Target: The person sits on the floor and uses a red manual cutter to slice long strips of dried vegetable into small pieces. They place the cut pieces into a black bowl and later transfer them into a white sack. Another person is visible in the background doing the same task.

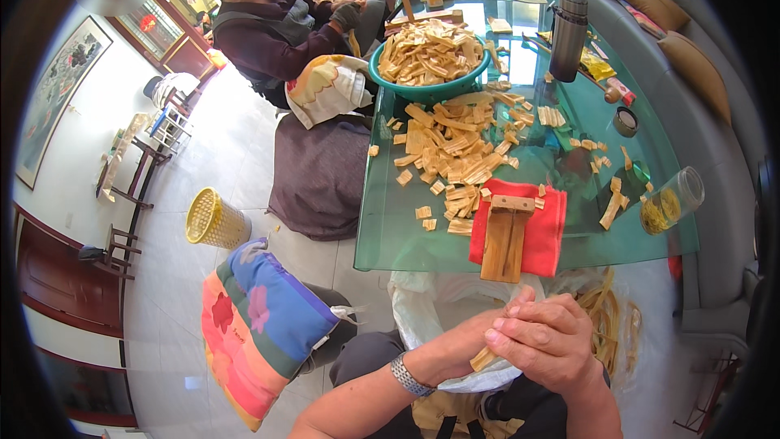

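Both of my hands are brought together above a white plastic bag [420, 317] at the near edge of the glass table. A short pale yellow strip [483, 359] sticks out beneath my fingers. My right hand [542, 338] is closed over it, and my left hand [469, 335], with a metal watch on the wrist, presses against the right; its fingers are partly hidden. Just beyond, a wooden block tool [504, 244] with a crosspiece rests on a red cloth [550, 231]. Cut yellow pieces [451, 140] lie heaped on the table, and more fill a green basin [426, 92].
A glass jar [673, 201] and a steel thermos [568, 36] stand on the right of the table [402, 256]. Long yellow strips [606, 323] lie in clear plastic at the right. A co-worker [274, 36] sits at upper left. A yellow wastebasket [218, 219] and a colourful cushion [262, 329] are at left.
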